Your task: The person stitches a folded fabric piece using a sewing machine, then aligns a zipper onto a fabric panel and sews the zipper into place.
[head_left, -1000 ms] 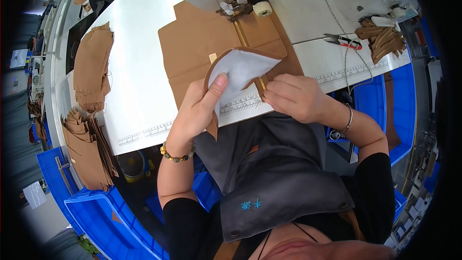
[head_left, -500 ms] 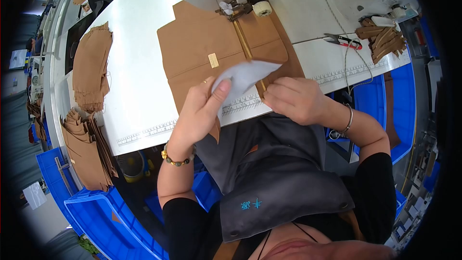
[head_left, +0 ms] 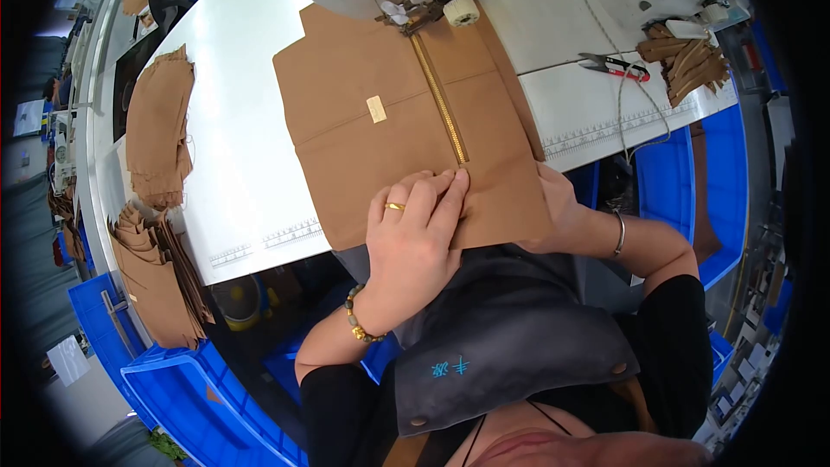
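A brown fabric panel [head_left: 354,164] lies flat on the sewing table, its near part hanging over the edge towards my lap. Down its right half runs a gold-toothed zipper [head_left: 443,104], with its top end under the sewing machine's presser foot [head_left: 411,24]. My left hand [head_left: 415,220] is closed on the panel, fingertips pressed together just below the zipper's near end; its thumb is hidden. Reaching in from the right, my right hand [head_left: 560,212] is at the panel's lower right edge, and the cloth covers its fingers. A small cream label [head_left: 376,109] sits left of the zipper.
Stacked brown pieces [head_left: 160,125] lie on the left of the table, with another bundle [head_left: 160,281] below them. On the right are thread snips [head_left: 616,67], a cord [head_left: 596,22] and brown strips [head_left: 687,69]. Blue bins [head_left: 207,389] stand beneath both sides.
The white-backed flap that my left hand held up is now folded down, brown side up. My left hand moved right onto the panel; my right hand went from the zipper end to beneath the right edge.
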{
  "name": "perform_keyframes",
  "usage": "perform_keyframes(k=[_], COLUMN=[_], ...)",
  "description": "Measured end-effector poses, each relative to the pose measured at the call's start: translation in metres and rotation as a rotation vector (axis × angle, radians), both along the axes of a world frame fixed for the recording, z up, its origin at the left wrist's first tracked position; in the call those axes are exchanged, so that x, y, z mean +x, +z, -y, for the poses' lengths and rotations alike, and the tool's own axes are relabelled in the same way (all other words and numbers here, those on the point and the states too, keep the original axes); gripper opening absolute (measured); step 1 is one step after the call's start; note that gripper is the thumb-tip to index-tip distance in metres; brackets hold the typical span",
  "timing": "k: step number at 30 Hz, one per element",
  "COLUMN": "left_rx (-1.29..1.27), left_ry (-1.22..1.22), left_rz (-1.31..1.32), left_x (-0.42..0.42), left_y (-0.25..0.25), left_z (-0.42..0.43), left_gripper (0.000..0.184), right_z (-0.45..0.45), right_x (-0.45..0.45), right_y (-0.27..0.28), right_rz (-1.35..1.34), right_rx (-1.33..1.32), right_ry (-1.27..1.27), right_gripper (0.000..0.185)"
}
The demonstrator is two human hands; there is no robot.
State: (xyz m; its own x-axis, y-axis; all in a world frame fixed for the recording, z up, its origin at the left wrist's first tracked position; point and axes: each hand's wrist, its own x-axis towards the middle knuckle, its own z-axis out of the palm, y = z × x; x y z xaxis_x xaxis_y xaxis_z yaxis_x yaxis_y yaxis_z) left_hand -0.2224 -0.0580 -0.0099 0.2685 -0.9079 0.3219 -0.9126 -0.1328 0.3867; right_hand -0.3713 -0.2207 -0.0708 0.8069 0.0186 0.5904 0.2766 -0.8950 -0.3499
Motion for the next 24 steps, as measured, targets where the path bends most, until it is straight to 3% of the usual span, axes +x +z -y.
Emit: perform_keyframes(k=[16, 24], left_rx=[0.039, 0.120], left_ry=[-0.002, -0.050], left_rz=[-0.072, 0.051], left_x=[0.003, 0.001], left_y=[0.004, 0.010], left_z=[0.001, 0.000], left_gripper=[0.049, 0.057], right_z=[-0.010, -0.005], right_x=[-0.006, -0.016], right_y=[0.014, 0.009], right_rz=[-0.090, -0.115], right_rx=[-0.014, -0.038], right_ry=[-0.082, -0.045], right_gripper=[0.042, 0.039])
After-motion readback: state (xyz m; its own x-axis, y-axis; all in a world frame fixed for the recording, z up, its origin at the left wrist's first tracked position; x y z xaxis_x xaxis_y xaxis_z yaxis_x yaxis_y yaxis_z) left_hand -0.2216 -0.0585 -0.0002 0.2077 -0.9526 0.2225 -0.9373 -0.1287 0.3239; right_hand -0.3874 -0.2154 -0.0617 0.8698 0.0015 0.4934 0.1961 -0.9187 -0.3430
